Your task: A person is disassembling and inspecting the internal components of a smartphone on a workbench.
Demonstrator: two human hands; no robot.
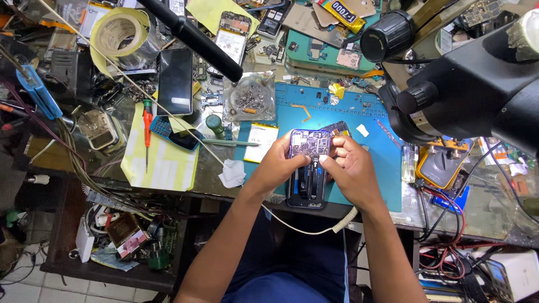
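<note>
- Blue repair mat [387, 168] at frame centre carries an opened smartphone [308, 168].
- Left hand [279, 163] grips its left edge.
- Right hand [351, 168] apparently pinches the circuit board [309, 144].

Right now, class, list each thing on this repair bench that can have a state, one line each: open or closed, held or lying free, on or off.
Opened smartphone with exposed circuit board: back cover off, held over the blue mat.
Left hand: gripping the phone's left edge.
Right hand: fingers pressing on the phone's upper part.
Black smartphone: lying flat, screen dark.
Red-handled screwdriver: lying free on yellow paper.
Roll of tape: lying free.
</note>
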